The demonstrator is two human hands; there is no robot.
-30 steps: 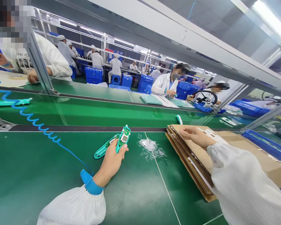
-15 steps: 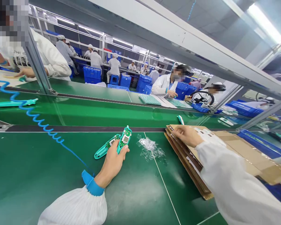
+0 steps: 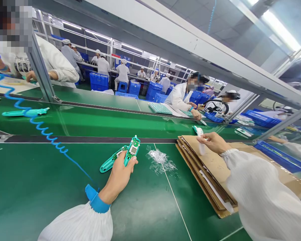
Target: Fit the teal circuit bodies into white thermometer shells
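Observation:
My left hand [image 3: 120, 174] rests on the green mat and grips a teal handheld device [image 3: 131, 149] whose open face shows a circuit board and a small screen. A second teal shell half [image 3: 109, 163] lies touching it on the left. My right hand [image 3: 214, 142] hovers over the far end of a stack of flattened cardboard sheets [image 3: 215, 174]. Its fingers are pinched on a small pale strip [image 3: 201, 148] that hangs onto the top sheet. Crumpled clear plastic film [image 3: 162, 160] lies between the device and the cardboard.
A blue coiled cord [image 3: 41, 129] runs across the mat toward my left wrist. On the conveyor belt [image 3: 102, 122] lie a teal part [image 3: 25, 112] and a white-teal part [image 3: 197, 130]. Blue trays [image 3: 278, 151] stand right. People in white coats work across the belt.
My right hand moved from the cardboard's near corner toward the far right and pinched a pale strip. My left hand stays on the teal device. A co-worker across the belt reached an arm forward.

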